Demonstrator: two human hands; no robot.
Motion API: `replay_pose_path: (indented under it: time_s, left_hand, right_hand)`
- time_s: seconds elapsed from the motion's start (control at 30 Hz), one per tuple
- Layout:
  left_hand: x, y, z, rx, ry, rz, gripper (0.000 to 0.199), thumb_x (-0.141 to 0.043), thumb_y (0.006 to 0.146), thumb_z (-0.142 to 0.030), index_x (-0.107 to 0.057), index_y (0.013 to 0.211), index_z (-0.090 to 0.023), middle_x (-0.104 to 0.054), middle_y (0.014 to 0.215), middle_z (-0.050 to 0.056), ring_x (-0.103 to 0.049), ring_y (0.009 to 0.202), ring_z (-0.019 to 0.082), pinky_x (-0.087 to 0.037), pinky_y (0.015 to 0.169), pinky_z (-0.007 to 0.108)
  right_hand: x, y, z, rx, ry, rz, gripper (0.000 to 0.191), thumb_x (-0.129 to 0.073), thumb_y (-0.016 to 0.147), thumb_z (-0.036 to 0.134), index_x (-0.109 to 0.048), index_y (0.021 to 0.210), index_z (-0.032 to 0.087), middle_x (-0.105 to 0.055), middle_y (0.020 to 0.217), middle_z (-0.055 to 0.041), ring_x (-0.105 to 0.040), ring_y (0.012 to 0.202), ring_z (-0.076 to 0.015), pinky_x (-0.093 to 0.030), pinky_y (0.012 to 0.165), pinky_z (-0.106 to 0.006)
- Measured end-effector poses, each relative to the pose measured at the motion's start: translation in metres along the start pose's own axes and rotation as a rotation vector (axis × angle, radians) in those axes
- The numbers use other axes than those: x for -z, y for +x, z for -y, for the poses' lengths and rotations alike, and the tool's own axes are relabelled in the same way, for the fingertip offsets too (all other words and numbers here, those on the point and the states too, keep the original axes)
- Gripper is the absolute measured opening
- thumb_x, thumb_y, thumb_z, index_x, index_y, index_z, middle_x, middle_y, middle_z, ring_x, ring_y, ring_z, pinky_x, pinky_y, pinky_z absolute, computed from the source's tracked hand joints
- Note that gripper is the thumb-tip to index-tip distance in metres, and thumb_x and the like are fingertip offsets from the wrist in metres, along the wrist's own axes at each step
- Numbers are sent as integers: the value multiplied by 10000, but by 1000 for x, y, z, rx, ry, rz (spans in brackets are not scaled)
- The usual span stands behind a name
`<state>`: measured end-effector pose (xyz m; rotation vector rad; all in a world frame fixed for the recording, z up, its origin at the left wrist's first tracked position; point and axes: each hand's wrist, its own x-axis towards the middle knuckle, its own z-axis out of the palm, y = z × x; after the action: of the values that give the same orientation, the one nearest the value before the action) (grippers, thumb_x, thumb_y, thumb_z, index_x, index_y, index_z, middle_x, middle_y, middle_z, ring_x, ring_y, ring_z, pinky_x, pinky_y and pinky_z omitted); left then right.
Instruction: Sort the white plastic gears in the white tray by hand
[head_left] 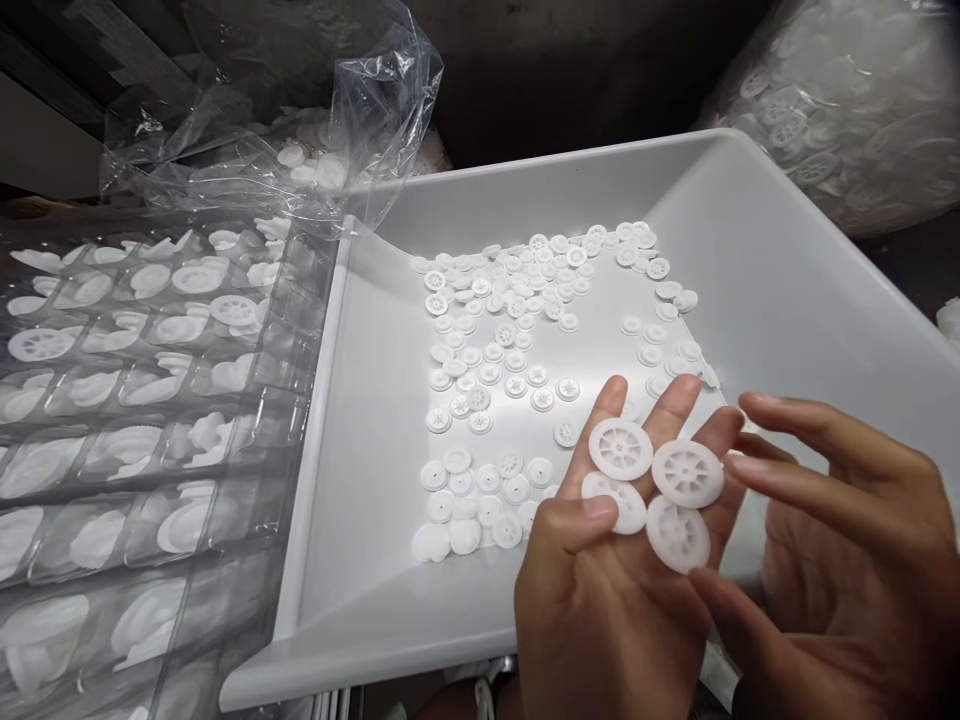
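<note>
Palm up over the right front of a white bin (375,590), my left hand (630,590) bears several white spoked discs (688,474) on its palm and fingers. Its thumb presses on the lower left disc (615,502). My right hand (840,540) is beside it on the right, fingers apart and curved around the edge of the left hand. Its thumb tip is at the lower right disc (678,534); whether it touches is hard to tell. Many small white wheels (515,385) lie spread over the bin floor.
Clear compartment trays (281,400) filled with white plastic parts stand along the left. A clear plastic bag (382,110) with white parts lies behind the bin's left corner. Another full bag (847,120) sits at the back right.
</note>
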<state>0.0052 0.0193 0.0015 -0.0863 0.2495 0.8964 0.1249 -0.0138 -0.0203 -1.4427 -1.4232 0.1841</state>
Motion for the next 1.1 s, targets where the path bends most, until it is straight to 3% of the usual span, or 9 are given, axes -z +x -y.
replay_pose_path:
  time_s: [0.1, 0.23, 0.43, 0.6, 0.83, 1.1]
  left_hand:
    - [0, -2, -1, 11, 17, -3, 589, -534, 861, -216, -522, 1447, -283, -606, 1474, 24, -505, 1413, 206, -333, 1237, 360]
    - [1, -1, 0, 32, 1, 0, 639, -519, 860, -222, -467, 1495, -268, -587, 1493, 43, -451, 1453, 198, -351, 1225, 357]
    - [-2, 1, 2, -3, -49, -14, 678, -527, 849, -219, -416, 1518, -215, -595, 1481, 75, -547, 1375, 158, -430, 1165, 299]
    - [-3, 0, 0, 18, -41, -39, 740, -523, 832, -239, -347, 1551, -237, -578, 1500, 52, -530, 1389, 214, -415, 1185, 320]
    - [-3, 5, -3, 43, -50, -27, 806, -497, 804, -281, -260, 1573, -250, -614, 1465, 31, -567, 1351, 205, -457, 1147, 304]
    - [-6, 7, -3, 20, -51, -38, 656, -465, 820, -310, -420, 1471, -247, -634, 1441, 31, -604, 1313, 192, -481, 1105, 297]
  right_hand:
    - [1, 2, 2, -71, 35, 52, 403, -750, 885, 309, -667, 1279, 336, -535, 1407, -79, -503, 1335, -340, -458, 1094, -525]
    - [0, 4, 8, -194, 46, 93, 347, -729, 919, 334, -674, 1261, 306, -547, 1396, -76, -492, 1344, -322, -473, 1066, -494]
    - [-1, 8, 10, -153, -12, 103, 292, -702, 947, 287, -674, 1235, 254, -577, 1368, -52, -521, 1328, -247, -457, 1092, -352]
    - [-2, 5, 7, -206, 93, 3, 398, -740, 889, 250, -667, 1279, 285, -600, 1343, -60, -537, 1313, -281, -509, 1053, -404]
    - [-3, 5, 4, -197, 92, 11, 458, -747, 883, 232, -642, 1319, 324, -593, 1374, -52, -531, 1330, -299, -512, 1093, -474]
    - [-2, 3, 8, -221, 152, -9, 423, -684, 900, 229, -635, 1304, 344, -603, 1349, -42, -541, 1327, -278, -542, 1073, -448]
